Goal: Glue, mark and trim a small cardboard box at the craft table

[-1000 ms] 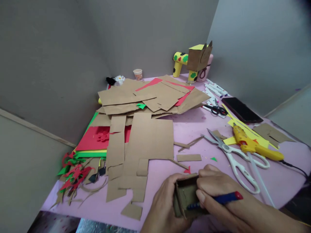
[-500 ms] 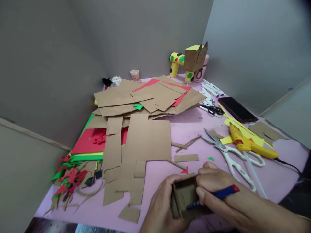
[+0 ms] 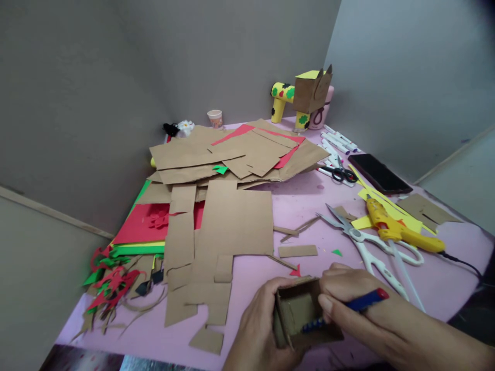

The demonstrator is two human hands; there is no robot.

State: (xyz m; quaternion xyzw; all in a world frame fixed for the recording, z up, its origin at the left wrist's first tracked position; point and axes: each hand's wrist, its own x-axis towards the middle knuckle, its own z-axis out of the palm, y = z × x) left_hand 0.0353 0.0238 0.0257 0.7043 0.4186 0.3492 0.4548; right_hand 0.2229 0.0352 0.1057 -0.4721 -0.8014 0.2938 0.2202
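Note:
Low in the picture my left hand (image 3: 257,324) grips the left side of a small open cardboard box (image 3: 296,314), held just above the pink table (image 3: 309,201). My right hand (image 3: 367,317) is closed round a blue pen with a red cap (image 3: 361,301). The pen's tip points into the box, and my right thumb presses on the box's right wall. Fingers of both hands are curled.
Brown cardboard sheets (image 3: 235,216) and red, green and yellow paper cover the table's left and middle. White scissors (image 3: 367,247), a yellow glue gun (image 3: 394,229), small black scissors (image 3: 342,174), markers and a black phone (image 3: 379,174) lie right. A decorated cardboard animal (image 3: 305,95) stands at the back.
My right hand and pen have shifted slightly right along the box. The view has drifted a little; the table's things lie as before.

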